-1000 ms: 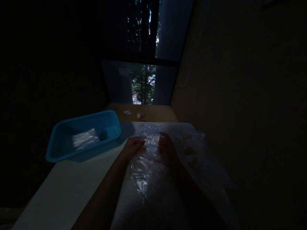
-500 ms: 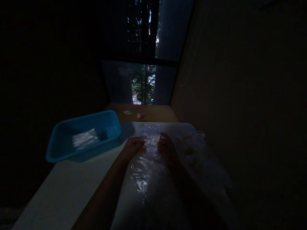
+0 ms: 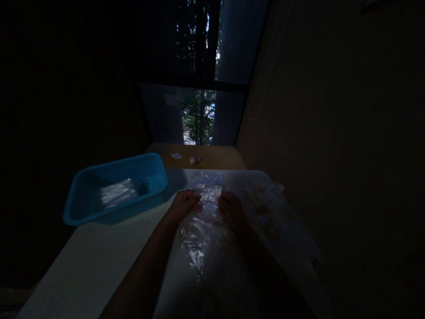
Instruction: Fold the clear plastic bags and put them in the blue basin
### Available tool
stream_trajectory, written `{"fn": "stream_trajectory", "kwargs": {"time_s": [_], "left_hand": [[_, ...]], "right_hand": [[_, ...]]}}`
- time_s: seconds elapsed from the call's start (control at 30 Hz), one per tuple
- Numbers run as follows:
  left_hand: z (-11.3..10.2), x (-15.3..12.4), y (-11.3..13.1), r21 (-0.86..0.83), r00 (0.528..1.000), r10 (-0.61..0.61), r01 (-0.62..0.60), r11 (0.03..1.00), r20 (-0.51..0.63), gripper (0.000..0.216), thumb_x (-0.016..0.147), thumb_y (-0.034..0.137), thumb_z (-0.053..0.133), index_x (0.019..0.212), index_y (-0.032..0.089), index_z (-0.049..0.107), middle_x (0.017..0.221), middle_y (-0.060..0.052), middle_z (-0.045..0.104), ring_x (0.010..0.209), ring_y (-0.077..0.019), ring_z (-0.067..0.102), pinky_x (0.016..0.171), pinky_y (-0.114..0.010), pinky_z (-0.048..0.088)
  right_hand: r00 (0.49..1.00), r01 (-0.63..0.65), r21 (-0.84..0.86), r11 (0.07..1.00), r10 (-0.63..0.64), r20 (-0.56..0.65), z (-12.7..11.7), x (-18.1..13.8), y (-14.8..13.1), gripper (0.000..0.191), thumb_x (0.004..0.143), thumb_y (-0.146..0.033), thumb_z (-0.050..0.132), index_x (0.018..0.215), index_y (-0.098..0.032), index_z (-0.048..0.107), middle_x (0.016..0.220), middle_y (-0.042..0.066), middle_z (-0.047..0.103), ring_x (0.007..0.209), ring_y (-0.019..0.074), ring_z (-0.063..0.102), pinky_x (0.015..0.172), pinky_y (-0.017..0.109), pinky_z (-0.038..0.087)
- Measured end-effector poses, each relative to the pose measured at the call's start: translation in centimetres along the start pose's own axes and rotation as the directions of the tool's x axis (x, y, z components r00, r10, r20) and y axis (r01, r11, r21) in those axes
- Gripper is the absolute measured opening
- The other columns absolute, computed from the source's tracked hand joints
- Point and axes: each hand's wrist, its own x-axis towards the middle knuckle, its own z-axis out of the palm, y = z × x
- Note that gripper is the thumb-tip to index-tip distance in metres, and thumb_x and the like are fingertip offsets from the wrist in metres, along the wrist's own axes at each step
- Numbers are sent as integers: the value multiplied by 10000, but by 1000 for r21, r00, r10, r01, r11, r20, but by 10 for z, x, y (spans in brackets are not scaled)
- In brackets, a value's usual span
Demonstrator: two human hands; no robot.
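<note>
The right hand [image 3: 232, 208] has drawn inward, squaring the clear plastic bag [image 3: 206, 188] that it and the left hand [image 3: 184, 201] pinch on the desk [image 3: 99, 248].

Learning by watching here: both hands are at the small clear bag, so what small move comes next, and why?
Probably lift the small clear bag off the crumpled plastic beneath it: the left hand and right hand each seem to pinch one side, and its top edge lies flat.

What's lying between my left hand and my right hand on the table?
A clear plastic bag spans the gap; the left hand and the right hand each grip a side of it. The head view shows this.
</note>
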Motion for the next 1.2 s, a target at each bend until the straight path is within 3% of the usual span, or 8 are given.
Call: {"fn": "stream_trajectory", "kwargs": {"time_s": [0.7,1.2], "left_hand": [[-1,2,-5,-36,1000,18,-18,999,-5,350,562,454,639,453,156,492,372,15,532,361,-94,467,432,-217,359],[-2,3,-7,-18,1000,26,-26,1000,-9,357,568,460,636,438,150,516,377,4,543,372,-89,472,455,-215,366]], "right_hand": [[1000,-20,1,1000,20,-7,-1,4,11,274,684,-346,516,486,-167,456,396,-50,427,389,56,373,412,193,282],[999,-50,-1,999,50,-22,1,1,2,278,688,-347,504,484,-171,438,395,-53,413,381,54,361,402,192,271]]}}
